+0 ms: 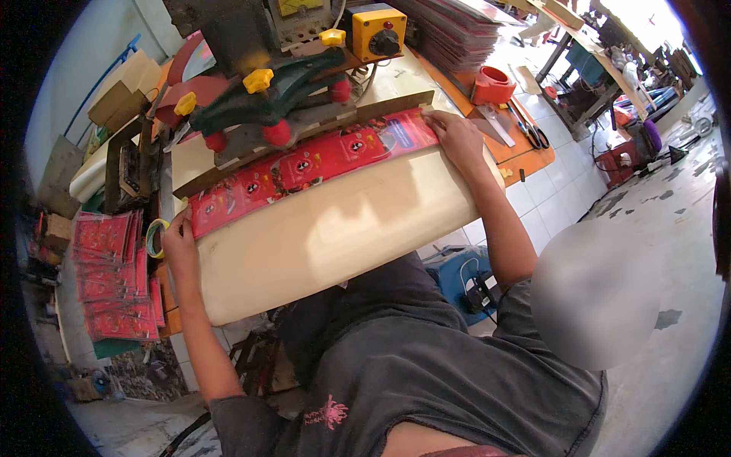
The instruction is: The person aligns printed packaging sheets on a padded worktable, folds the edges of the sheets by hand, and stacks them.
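A long red printed plastic strip lies across the cream work board, its far edge close along a brown straight guide bar. My left hand pinches the strip's left end, fingers closed, at the board's left edge. At the opposite end, my right hand grips the strip's upper right corner, thumb and fingers together. Just beyond the strip stands a dark green machine head with yellow knobs and red feet; it hangs over the guide bar.
Stacked red printed packets lie at the left, near a tape roll. On the orange table at right are a red tape dispenser and scissors. A yellow control box and a tall sheet stack stand behind.
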`<action>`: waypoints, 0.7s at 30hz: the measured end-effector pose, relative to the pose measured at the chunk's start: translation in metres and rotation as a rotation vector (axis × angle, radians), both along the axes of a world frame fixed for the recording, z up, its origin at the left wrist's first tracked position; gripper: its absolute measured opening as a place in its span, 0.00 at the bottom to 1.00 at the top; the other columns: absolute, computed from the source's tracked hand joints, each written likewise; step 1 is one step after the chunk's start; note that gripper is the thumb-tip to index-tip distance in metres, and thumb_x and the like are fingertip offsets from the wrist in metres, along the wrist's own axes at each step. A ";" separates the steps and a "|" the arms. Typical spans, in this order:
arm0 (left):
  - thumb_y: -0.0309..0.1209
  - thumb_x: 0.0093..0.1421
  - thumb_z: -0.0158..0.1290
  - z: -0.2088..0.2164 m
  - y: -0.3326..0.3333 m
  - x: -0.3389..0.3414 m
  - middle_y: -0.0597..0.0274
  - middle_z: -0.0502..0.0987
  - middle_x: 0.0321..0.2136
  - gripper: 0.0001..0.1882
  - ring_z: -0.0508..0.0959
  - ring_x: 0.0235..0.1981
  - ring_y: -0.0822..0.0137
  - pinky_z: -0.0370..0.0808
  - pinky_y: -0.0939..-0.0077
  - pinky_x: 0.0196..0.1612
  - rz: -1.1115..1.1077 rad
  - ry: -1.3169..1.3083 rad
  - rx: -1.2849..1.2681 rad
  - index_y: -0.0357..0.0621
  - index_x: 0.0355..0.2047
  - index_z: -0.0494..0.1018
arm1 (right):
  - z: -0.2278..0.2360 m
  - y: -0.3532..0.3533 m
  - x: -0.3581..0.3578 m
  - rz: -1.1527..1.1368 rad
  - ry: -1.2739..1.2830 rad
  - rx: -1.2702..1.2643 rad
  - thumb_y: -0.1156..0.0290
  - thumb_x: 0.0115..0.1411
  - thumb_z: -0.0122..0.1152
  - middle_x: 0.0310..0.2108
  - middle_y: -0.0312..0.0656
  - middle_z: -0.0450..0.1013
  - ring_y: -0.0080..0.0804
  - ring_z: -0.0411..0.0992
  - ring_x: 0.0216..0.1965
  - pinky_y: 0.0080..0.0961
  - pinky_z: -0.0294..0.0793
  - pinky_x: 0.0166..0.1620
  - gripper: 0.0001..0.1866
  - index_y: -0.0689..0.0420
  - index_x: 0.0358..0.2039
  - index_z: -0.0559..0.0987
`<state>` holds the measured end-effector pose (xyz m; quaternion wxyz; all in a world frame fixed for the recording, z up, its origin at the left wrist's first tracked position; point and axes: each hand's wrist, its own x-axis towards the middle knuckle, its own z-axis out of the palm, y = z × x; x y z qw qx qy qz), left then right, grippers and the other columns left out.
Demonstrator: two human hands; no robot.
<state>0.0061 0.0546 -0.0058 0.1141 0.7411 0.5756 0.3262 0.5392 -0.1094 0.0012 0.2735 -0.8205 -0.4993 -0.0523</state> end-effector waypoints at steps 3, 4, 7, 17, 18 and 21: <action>0.32 0.71 0.50 0.003 -0.001 0.003 0.41 0.83 0.45 0.16 0.83 0.47 0.49 0.75 0.64 0.52 0.044 0.037 -0.023 0.35 0.51 0.80 | -0.003 0.000 0.001 0.004 -0.014 0.028 0.55 0.67 0.58 0.41 0.44 0.83 0.47 0.80 0.44 0.42 0.76 0.47 0.14 0.40 0.48 0.85; 0.32 0.71 0.50 0.001 0.001 0.002 0.41 0.83 0.45 0.16 0.83 0.47 0.49 0.75 0.64 0.52 0.015 0.029 -0.004 0.35 0.50 0.80 | -0.005 0.000 0.003 0.004 -0.014 0.031 0.55 0.67 0.58 0.41 0.44 0.83 0.47 0.80 0.44 0.42 0.76 0.47 0.14 0.40 0.48 0.85; 0.31 0.70 0.50 0.003 -0.001 -0.001 0.41 0.83 0.44 0.15 0.83 0.47 0.48 0.76 0.64 0.51 0.007 0.051 0.028 0.35 0.50 0.81 | -0.009 0.002 0.004 0.015 -0.018 0.044 0.54 0.67 0.58 0.41 0.44 0.82 0.47 0.80 0.44 0.43 0.77 0.46 0.14 0.40 0.48 0.85; 0.36 0.69 0.55 0.010 -0.041 -0.002 0.42 0.84 0.38 0.17 0.84 0.41 0.55 0.76 0.67 0.48 0.000 -0.093 -0.003 0.30 0.46 0.80 | 0.008 -0.027 -0.004 0.155 0.250 0.131 0.62 0.68 0.58 0.42 0.57 0.82 0.40 0.81 0.44 0.33 0.76 0.51 0.18 0.61 0.49 0.84; 0.35 0.69 0.55 0.007 -0.043 -0.004 0.42 0.84 0.38 0.17 0.84 0.41 0.56 0.76 0.67 0.48 -0.029 -0.168 -0.024 0.30 0.45 0.81 | 0.010 -0.030 -0.009 0.154 0.288 0.115 0.63 0.68 0.58 0.42 0.56 0.82 0.40 0.81 0.44 0.32 0.75 0.51 0.17 0.61 0.50 0.84; 0.35 0.68 0.56 0.001 -0.041 -0.009 0.43 0.84 0.38 0.17 0.84 0.42 0.58 0.76 0.68 0.48 -0.037 -0.236 -0.013 0.31 0.46 0.81 | 0.004 -0.036 -0.015 0.153 0.314 0.144 0.65 0.68 0.58 0.43 0.54 0.82 0.40 0.81 0.44 0.32 0.75 0.51 0.17 0.61 0.51 0.83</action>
